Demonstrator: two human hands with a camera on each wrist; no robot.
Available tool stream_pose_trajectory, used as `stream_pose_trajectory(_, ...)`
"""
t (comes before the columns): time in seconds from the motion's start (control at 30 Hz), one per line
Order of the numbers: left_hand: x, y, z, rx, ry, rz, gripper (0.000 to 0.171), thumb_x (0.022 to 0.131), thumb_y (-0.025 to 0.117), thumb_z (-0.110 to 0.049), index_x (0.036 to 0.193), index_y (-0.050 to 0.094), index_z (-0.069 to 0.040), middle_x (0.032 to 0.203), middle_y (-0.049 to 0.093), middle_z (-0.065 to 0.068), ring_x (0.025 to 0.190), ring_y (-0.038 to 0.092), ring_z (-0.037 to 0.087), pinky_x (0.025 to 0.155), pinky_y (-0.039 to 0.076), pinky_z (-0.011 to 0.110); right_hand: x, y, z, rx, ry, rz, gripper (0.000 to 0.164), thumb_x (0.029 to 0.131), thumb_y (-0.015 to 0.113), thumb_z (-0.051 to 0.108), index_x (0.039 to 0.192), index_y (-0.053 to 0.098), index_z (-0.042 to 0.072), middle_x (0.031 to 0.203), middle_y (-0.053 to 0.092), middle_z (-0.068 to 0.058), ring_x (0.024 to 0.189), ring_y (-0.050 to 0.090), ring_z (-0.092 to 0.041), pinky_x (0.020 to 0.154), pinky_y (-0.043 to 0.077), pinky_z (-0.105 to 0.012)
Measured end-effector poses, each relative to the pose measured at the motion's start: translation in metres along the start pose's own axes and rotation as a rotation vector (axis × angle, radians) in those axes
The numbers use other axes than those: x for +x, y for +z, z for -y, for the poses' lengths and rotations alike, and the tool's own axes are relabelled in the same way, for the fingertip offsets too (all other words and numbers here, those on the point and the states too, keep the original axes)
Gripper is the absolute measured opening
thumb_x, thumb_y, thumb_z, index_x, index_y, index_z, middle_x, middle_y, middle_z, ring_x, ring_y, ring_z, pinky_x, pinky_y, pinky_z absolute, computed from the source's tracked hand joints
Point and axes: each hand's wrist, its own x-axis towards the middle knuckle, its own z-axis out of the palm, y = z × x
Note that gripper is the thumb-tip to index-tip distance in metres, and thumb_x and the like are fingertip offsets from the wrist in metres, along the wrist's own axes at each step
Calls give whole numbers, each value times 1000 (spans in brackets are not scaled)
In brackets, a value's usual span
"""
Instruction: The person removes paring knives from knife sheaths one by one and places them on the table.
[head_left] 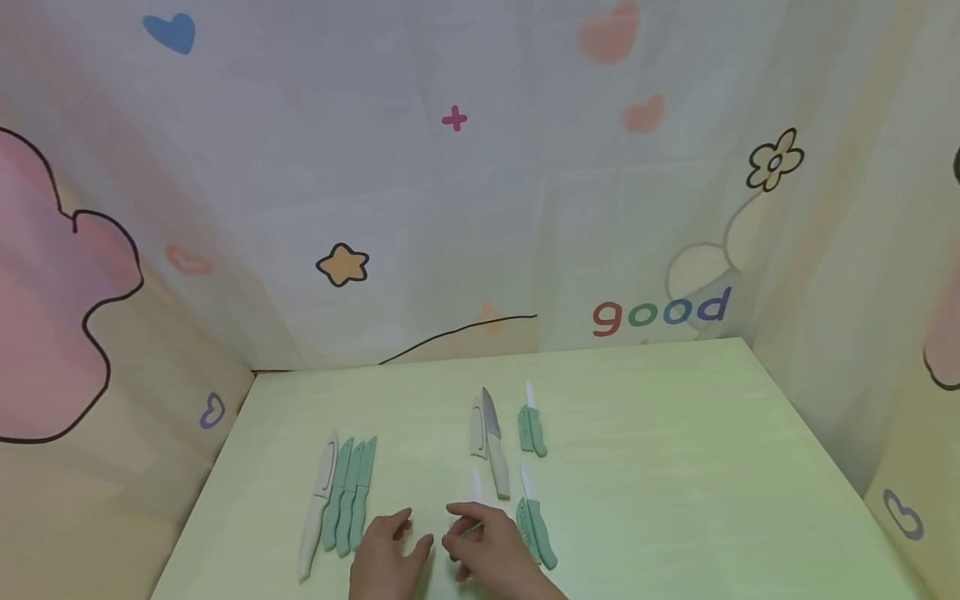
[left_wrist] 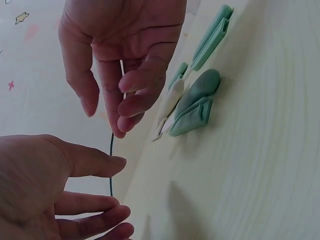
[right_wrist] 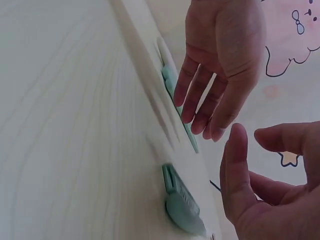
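Both hands hover above the table, loosely bent and holding nothing. My left hand (head_left: 390,557) is just right of three sheathed green knives (head_left: 348,500) and a sheathed cream knife (head_left: 315,508). My right hand (head_left: 491,546) partly covers a small green knife whose blade (head_left: 476,485) shows beyond the fingers; in the right wrist view this green knife (right_wrist: 182,205) lies on the table below the hand. Beyond it lies a bare-bladed cream knife (head_left: 495,454) beside its cream sheath (head_left: 477,427). Two more small green knives (head_left: 542,529) (head_left: 536,433) lie with green sheaths beside their handles.
The pale wood-grain table (head_left: 660,467) extends right of the knives. A printed curtain (head_left: 480,208) hangs behind it and along both sides. Several exposed blades point toward the back edge.
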Motion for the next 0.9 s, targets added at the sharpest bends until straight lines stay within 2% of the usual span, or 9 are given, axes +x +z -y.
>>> stream_pose_trajectory(0.13,1,-8,9,28,-20,-28,51,79,77,-29,118,64,2,109,60,18,100,56,35,81,52,54,5,10,1,127,21,57,44,88,63,7,130,55,-2,93,65,-8,67,66,-29,59,61,-33)
stream_pose_trajectory(0.33,3,-17,20,20,-38,-55,59,83,73,-31,125,57,8,128,50,29,115,45,46,91,44,63,13,27,2,207,-5,111,50,85,61,3,133,49,-8,107,65,-17,84,66,-33,72,61,-41)
stream_pose_trajectory(0.6,7,-21,32,-16,-69,-54,60,88,65,-27,130,49,13,136,43,33,122,38,48,100,38,64,20,47,2,242,-30,194,55,89,58,4,139,41,-10,122,62,-21,106,59,-28,89,55,-44)
stream_pose_trajectory(0.73,10,-23,35,-43,-93,-18,57,92,58,-22,133,45,14,137,40,35,124,36,48,104,35,63,25,60,3,251,-10,194,58,88,59,7,140,40,-9,127,59,-20,111,56,-23,98,49,-44)
stream_pose_trajectory(0.9,12,-25,39,-78,-93,-3,52,93,53,-16,134,44,14,139,40,34,127,34,45,107,33,61,34,75,3,273,20,170,60,83,58,7,139,43,-9,132,55,-23,114,53,-22,106,39,-51)
